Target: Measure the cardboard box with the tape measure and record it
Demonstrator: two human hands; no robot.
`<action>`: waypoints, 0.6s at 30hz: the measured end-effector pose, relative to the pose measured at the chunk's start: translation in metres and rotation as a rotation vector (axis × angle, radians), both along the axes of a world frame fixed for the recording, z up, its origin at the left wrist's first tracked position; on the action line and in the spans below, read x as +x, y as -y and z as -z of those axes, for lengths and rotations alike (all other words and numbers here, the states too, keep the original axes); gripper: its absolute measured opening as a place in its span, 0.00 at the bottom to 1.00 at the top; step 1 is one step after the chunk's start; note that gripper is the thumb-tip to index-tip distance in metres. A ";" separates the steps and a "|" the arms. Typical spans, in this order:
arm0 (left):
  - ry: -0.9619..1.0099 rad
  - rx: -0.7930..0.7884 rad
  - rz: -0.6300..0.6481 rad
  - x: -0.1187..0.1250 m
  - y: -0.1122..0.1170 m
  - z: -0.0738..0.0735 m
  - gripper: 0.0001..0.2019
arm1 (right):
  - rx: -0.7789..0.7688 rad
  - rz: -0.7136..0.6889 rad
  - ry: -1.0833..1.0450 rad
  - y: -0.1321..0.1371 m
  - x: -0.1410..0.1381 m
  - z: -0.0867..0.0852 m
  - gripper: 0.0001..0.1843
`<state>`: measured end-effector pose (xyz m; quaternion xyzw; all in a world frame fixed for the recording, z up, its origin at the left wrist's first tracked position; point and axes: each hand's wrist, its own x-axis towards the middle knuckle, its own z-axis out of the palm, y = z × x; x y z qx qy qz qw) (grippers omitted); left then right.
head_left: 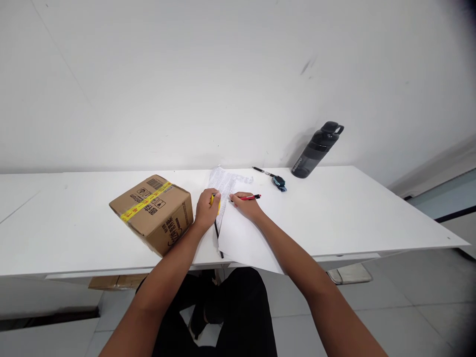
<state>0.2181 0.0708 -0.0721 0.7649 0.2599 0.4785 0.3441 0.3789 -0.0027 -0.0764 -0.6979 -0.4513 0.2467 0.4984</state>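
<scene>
My left hand (207,208) is closed around a yellow object (212,200) at the left edge of a printed paper (223,184). My right hand (245,206) is closed on a red pen (250,198), its tip pointing left toward the printed paper. A blank white sheet (241,243) lies under my right forearm and hangs over the front edge of the white table (334,213). A cardboard box (152,212) with yellow tape sits just left of my left hand.
A dark water bottle (316,150) stands at the back right against the white wall. A black pen (262,171) and a small teal object (279,182) lie beside it. A black strip (218,238) runs along the table gap.
</scene>
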 end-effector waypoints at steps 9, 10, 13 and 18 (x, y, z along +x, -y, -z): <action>0.200 -0.639 0.177 0.005 0.005 -0.003 0.17 | 0.012 -0.010 0.005 0.002 -0.001 -0.001 0.18; 0.205 -0.655 0.189 0.005 0.004 -0.004 0.18 | 0.015 -0.006 0.006 0.002 -0.001 -0.002 0.18; 0.186 -0.660 0.192 0.005 0.003 -0.005 0.18 | 0.019 0.008 0.010 0.001 0.000 -0.001 0.17; 0.143 -0.559 0.141 0.003 0.004 -0.004 0.18 | 0.018 0.020 0.022 0.000 0.002 0.000 0.18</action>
